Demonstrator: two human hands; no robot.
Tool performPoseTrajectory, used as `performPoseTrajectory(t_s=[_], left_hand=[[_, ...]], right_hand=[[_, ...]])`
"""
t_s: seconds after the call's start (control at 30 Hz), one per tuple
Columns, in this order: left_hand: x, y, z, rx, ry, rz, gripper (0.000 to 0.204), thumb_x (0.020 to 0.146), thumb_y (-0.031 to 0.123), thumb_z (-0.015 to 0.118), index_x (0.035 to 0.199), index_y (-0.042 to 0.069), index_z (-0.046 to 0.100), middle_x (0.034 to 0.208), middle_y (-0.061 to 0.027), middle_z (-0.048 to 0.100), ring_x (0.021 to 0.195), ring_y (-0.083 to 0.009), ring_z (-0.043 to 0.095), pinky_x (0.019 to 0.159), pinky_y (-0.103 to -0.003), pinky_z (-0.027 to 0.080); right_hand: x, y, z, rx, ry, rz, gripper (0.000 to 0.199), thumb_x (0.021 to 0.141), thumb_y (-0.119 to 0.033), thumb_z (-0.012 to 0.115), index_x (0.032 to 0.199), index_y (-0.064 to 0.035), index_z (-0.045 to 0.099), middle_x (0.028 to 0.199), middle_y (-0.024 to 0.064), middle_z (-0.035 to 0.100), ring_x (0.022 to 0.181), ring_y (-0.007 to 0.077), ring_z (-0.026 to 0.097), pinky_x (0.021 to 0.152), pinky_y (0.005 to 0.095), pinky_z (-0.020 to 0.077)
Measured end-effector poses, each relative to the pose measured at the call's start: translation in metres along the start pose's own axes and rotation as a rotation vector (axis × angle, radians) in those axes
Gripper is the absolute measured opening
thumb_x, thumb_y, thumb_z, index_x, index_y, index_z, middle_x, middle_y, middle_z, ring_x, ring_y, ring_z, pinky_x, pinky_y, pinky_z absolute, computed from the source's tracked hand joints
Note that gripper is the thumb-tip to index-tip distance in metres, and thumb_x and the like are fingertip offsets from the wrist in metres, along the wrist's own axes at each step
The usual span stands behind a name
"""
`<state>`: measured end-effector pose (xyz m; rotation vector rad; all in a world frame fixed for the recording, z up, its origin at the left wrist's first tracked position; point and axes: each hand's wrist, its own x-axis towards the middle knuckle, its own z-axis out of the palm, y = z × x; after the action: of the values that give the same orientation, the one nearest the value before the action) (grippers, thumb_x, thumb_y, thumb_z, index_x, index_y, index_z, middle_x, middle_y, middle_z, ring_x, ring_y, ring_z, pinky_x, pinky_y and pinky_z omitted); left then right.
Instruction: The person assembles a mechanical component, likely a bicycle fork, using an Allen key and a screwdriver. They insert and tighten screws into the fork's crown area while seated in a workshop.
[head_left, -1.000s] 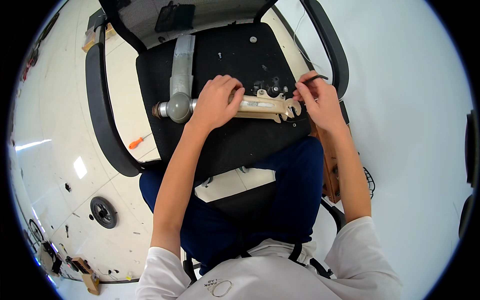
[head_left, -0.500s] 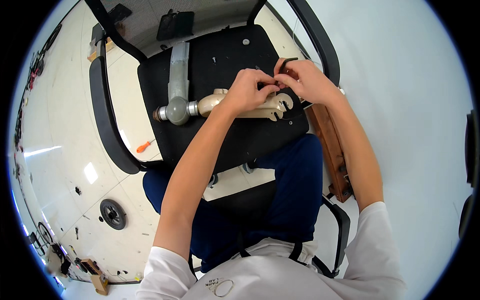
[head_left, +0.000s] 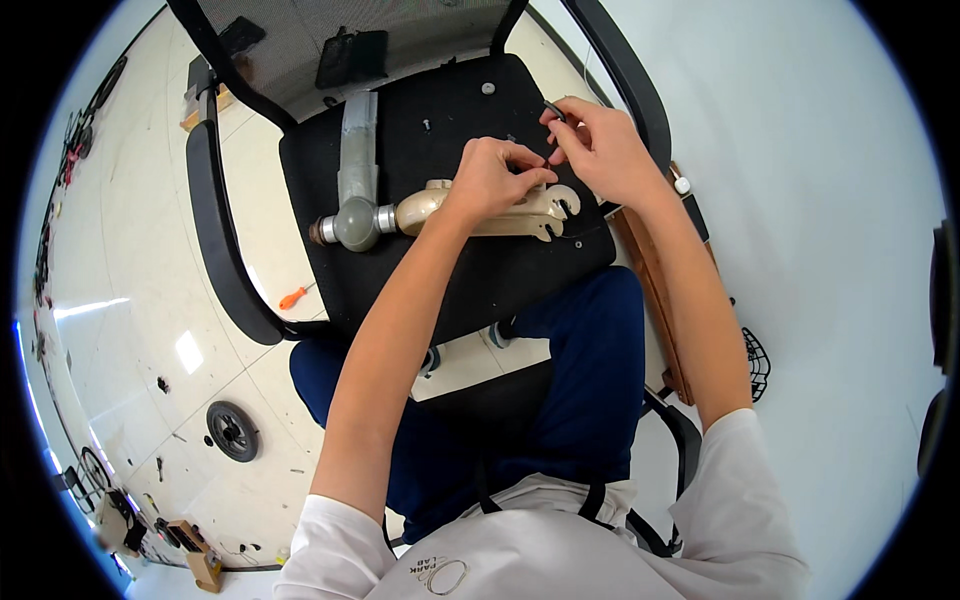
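A beige metal fork (head_left: 420, 209) with hooked, notched ends lies across the black chair seat (head_left: 420, 290). At its left end it meets a grey metal tube (head_left: 357, 150) with a rounded joint. My left hand (head_left: 490, 180) rests over the fork's middle, thumb and forefinger closed on a tiny dark piece too small to name. Just right of it, my right hand (head_left: 605, 150) is raised above the hooked end. Its fingers are closed around a thin dark bent tool, like a hex key (head_left: 553, 110), partly hidden by them.
On the seat lie a small bolt (head_left: 427, 125), a round grey washer-like piece (head_left: 488, 89) and a tiny nut-like piece (head_left: 578, 245). Black armrests (head_left: 228, 240) flank the seat. An orange-handled screwdriver (head_left: 293, 298) and a black wheel (head_left: 232, 431) are on the floor at left.
My right hand has lifted slightly up and away from my left fingertips, and the dark tool has turned in its fingers. My left hand stays nearly in place.
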<state>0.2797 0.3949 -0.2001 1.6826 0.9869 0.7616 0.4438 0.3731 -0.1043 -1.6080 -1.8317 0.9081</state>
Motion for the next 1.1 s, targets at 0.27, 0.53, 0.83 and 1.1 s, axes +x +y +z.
performPoseTrajectory(t_s=[0.27, 0.53, 0.83, 1.1], left_hand=[[-0.005, 0.009, -0.011, -0.108, -0.042, 0.131, 0.016, 0.084, 0.012, 0.077, 0.097, 0.002, 0.078, 0.075, -0.0082, 0.073, 0.059, -0.0121, 0.063, 0.063, -0.029, 0.052], [-0.005, 0.006, -0.006, -0.124, -0.001, 0.068, 0.016, 0.083, 0.011, 0.077, 0.096, 0.002, 0.079, 0.074, -0.0082, 0.074, 0.054, -0.0081, 0.059, 0.056, -0.027, 0.049], [0.001, 0.011, -0.004, -0.086, 0.012, -0.057, 0.019, 0.078, 0.014, 0.083, 0.091, 0.001, 0.079, 0.084, -0.0082, 0.077, 0.078, -0.0121, 0.072, 0.074, -0.027, 0.055], [-0.001, 0.004, 0.001, -0.026, 0.052, -0.023, 0.025, 0.074, 0.017, 0.086, 0.090, 0.000, 0.078, 0.079, -0.0092, 0.075, 0.072, -0.0143, 0.070, 0.071, -0.027, 0.055]], right_hand=[[0.022, -0.031, -0.025, -0.718, -0.325, -0.589, 0.017, 0.079, 0.004, 0.060, 0.095, -0.0002, 0.066, 0.092, 0.0052, 0.070, 0.078, 0.0262, 0.067, 0.069, 0.0327, 0.0548], [0.011, -0.035, -0.031, -0.356, -0.164, -0.366, 0.018, 0.087, -0.009, 0.069, 0.102, 0.0004, 0.074, 0.103, 0.0117, 0.074, 0.080, 0.0218, 0.072, 0.076, 0.0304, 0.0587], [0.031, -0.034, -0.058, -0.454, -0.434, -0.328, 0.019, 0.086, 0.002, 0.063, 0.100, -0.0027, 0.077, 0.093, 0.0131, 0.075, 0.086, 0.0260, 0.072, 0.082, 0.0333, 0.0567], [0.044, -0.027, -0.043, -1.295, -0.332, -1.187, 0.013, 0.072, -0.008, 0.073, 0.084, -0.0070, 0.078, 0.116, 0.0021, 0.074, 0.096, 0.0154, 0.069, 0.079, 0.0329, 0.0557]])
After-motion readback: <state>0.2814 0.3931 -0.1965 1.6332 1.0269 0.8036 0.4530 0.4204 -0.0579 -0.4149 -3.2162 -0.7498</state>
